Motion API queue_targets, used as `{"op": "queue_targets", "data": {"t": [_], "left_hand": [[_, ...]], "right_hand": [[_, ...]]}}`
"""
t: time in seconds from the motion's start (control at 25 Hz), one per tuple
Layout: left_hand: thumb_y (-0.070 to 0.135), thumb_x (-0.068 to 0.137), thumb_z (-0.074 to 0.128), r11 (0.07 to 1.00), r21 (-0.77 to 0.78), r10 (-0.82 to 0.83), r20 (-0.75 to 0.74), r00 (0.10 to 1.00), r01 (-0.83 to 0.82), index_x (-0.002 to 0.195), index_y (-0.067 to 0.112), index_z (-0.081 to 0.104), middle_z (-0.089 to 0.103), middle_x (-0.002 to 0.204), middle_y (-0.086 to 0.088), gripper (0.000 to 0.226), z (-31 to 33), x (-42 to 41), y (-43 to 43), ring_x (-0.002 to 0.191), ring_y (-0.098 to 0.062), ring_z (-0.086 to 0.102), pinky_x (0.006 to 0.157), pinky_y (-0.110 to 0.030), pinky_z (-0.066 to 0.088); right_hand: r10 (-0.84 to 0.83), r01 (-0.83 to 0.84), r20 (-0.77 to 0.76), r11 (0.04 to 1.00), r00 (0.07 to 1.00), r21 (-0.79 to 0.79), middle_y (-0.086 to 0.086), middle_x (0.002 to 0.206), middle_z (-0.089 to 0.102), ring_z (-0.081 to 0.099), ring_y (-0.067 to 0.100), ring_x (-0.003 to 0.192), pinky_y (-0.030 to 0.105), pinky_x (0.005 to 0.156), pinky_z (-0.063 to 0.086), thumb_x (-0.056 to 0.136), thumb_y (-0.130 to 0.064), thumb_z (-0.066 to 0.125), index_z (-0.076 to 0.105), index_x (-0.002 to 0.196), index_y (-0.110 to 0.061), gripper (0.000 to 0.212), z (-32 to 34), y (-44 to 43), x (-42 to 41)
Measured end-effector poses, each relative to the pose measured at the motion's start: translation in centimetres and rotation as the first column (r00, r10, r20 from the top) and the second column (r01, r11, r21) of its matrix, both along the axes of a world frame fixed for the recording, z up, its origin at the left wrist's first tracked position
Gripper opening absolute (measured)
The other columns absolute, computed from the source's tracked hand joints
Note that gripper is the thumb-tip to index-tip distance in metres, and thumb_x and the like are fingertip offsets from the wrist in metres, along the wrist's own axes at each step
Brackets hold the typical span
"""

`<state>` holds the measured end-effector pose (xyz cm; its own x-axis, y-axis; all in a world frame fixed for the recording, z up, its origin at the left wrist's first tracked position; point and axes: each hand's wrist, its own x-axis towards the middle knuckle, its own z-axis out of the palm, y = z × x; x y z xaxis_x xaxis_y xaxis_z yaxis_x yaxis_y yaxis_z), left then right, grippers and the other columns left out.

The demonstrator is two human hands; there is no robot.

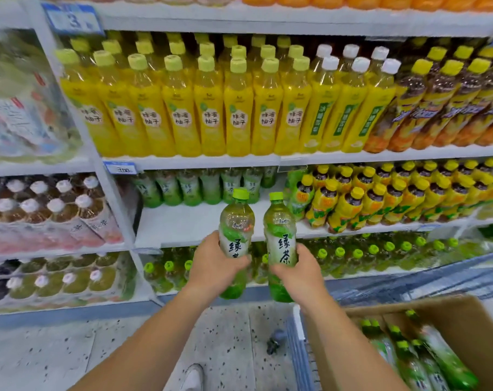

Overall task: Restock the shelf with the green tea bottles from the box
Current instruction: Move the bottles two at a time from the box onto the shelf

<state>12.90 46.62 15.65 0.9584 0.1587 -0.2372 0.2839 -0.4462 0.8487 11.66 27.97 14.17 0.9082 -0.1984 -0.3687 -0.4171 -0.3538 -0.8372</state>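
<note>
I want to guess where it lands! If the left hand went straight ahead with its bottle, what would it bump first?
Probably the back row of green bottles. The left hand and its green tea bottle face bare shelf first; depth is unclear.

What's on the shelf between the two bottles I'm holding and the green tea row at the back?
Nothing: in the head view, only bare white shelf lies between the held bottles and the back row.
</note>
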Motion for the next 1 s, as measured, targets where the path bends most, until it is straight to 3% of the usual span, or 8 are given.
{"op": "queue_targets", "data": {"t": [0.08,0.28,0.4,0.52,0.68,0.76,0.84,1.0], "left_hand": [[0.034,0.061,0.088,0.999,0.004,-0.036,-0.004,0.999,0.036,0.095,0.027,0.064,0.071,0.085,0.012,0.042,-1.7,2.9,1.4,0.074,0.002,0.066,0.060,-0.021,0.054],[0.040,0.061,0.090,0.994,0.051,-0.099,0.075,0.992,0.096,0.091,0.035,0.057,0.066,0.086,0.017,0.045,-7.1,11.0,3.3,0.073,0.011,0.060,0.051,-0.007,0.040],[0.039,0.062,0.091,0.993,0.067,-0.104,0.161,0.981,0.094,0.089,0.033,0.059,0.066,0.081,0.019,0.043,-10.2,15.0,2.9,0.075,0.007,0.062,0.052,-0.008,0.039],[0.041,0.060,0.092,0.989,0.094,-0.135,0.282,0.950,0.112,0.080,0.036,0.054,0.061,0.073,0.025,0.043,-12.6,17.9,2.2,0.070,0.019,0.057,0.047,-0.006,0.037],[0.045,0.063,0.090,0.987,0.098,-0.155,0.359,0.920,0.128,0.094,0.036,0.057,0.065,0.090,0.016,0.046,-15.4,20.2,1.6,0.081,0.005,0.060,0.058,-0.012,0.040],[0.042,0.064,0.091,0.989,0.053,-0.149,0.392,0.908,0.139,0.094,0.040,0.058,0.065,0.090,0.022,0.044,-16.8,20.5,1.3,0.082,0.016,0.059,0.057,-0.003,0.041],[0.040,0.063,0.091,0.990,0.025,-0.135,0.418,0.898,0.137,0.094,0.040,0.058,0.063,0.088,0.025,0.046,-18.0,20.8,0.9,0.082,0.026,0.054,0.058,0.002,0.039],[0.040,0.061,0.092,0.995,-0.020,-0.083,0.439,0.895,0.101,0.094,0.042,0.052,0.062,0.086,0.023,0.052,-20.1,20.8,0.6,0.084,0.022,0.053,0.062,0.002,0.039]], "right_hand": [[-0.052,0.053,0.015,0.998,0.999,-0.024,-0.013,0.085,0.069,0.063,-0.005,0.069,0.018,0.053,0.042,0.070,-0.022,0.081,0.061,0.098,-0.031,0.036,-1.7,1.3,2.2],[-0.120,0.122,0.102,0.993,0.988,-0.009,-0.016,0.079,0.071,0.064,-0.006,0.068,0.012,0.046,0.045,0.072,-0.024,0.083,0.059,0.095,-0.031,0.034,-7.1,2.5,8.5],[-0.129,0.135,0.163,0.990,0.978,-0.029,-0.008,0.087,0.070,0.067,0.005,0.070,0.024,0.056,0.056,0.074,-0.023,0.080,0.054,0.098,-0.030,0.036,-10.0,2.5,12.1],[-0.148,0.169,0.268,0.984,0.952,-0.056,-0.004,0.097,0.069,0.068,0.013,0.085,0.037,0.072,0.058,0.076,-0.020,0.080,0.052,0.108,-0.023,0.043,-12.6,1.9,15.2],[-0.156,0.185,0.401,0.982,0.903,-0.034,-0.010,0.106,0.063,0.061,-0.007,0.093,0.015,0.080,0.051,0.077,-0.016,0.082,0.048,0.117,-0.020,0.053,-15.6,1.1,17.8],[-0.136,0.159,0.426,0.987,0.894,-0.018,-0.015,0.104,0.059,0.056,-0.020,0.089,0.001,0.072,0.045,0.079,-0.015,0.082,0.046,0.115,-0.020,0.050,-17.3,1.2,18.5],[-0.125,0.140,0.454,0.990,0.882,0.002,-0.016,0.108,0.057,0.054,-0.021,0.094,-0.001,0.075,0.044,0.081,-0.012,0.080,0.045,0.117,-0.017,0.050,-18.9,1.5,19.0],[-0.081,0.110,0.515,0.994,0.853,-0.027,-0.020,0.113,0.056,0.056,-0.012,0.105,0.008,0.087,0.047,0.085,-0.012,0.076,0.041,0.123,-0.016,0.052,-20.8,1.7,19.8]]}}
